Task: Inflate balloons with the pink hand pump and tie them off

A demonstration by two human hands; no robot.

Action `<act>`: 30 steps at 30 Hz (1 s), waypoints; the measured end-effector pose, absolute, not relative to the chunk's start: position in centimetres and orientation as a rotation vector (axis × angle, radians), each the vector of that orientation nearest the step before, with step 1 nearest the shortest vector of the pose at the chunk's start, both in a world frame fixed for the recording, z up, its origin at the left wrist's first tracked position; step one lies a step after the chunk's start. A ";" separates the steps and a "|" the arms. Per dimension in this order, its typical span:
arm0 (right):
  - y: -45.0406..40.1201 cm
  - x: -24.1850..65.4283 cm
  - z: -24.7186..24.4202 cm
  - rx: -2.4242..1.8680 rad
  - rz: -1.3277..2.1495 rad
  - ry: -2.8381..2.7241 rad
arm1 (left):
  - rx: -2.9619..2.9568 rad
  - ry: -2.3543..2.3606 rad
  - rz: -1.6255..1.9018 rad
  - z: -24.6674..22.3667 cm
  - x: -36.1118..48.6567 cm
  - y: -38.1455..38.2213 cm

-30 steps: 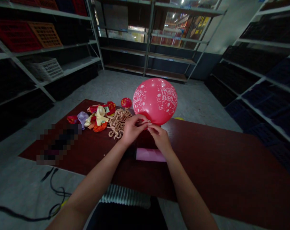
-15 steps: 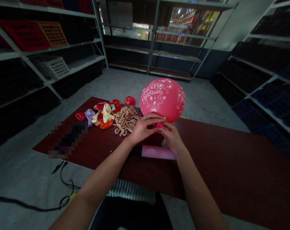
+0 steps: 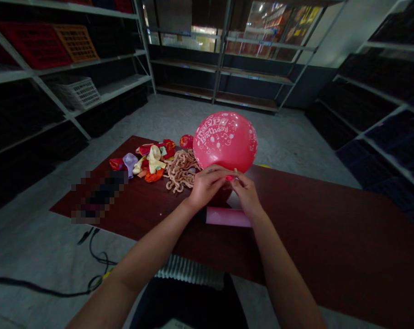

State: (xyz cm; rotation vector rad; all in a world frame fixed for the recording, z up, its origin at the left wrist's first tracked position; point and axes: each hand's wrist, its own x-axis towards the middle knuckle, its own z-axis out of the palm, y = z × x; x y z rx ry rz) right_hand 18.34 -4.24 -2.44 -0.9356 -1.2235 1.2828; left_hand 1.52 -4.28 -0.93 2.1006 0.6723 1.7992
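A large inflated red balloon (image 3: 225,141) with white "Happy Birthday" print hangs over the table's far edge. At its neck, my left hand (image 3: 208,183) has its fingers pinched on the balloon. My right hand (image 3: 244,188) touches it from the other side, fingers also closed on the neck, whose red rim (image 3: 229,178) shows between the hands. Below my right hand a pink cylinder (image 3: 227,217) lies on the dark red table (image 3: 312,219). Left of my hands are a heap of beige cords (image 3: 181,171) and limp balloons (image 3: 154,157) in several colours.
A small red balloon (image 3: 186,141) sits at the table's far edge. A blurred dark object (image 3: 102,196) lies at the left. Black cables (image 3: 99,260) run over the floor. Shelves with crates (image 3: 75,43) stand left and right, and a metal rack (image 3: 251,75) stands at the back.
The balloon has shifted slightly left in view and tilted a little. Both hands are still together at its neck, and the balloon's rim has turned to show less of its opening.
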 end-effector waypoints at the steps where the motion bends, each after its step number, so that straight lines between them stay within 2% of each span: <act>1: -4.3 18.3 -2.4 -0.917 1.312 -1.203 | 2.103 0.679 1.804 -0.9 1.5 -4.3; 20: -5.5 17.5 -1.0 -0.765 1.504 -1.253 | 2.498 0.602 1.771 -0.7 0.1 -4.4; 30: -5.3 17.3 -0.8 -0.892 1.287 -1.318 | 2.109 0.775 1.831 -0.1 1.8 -5.1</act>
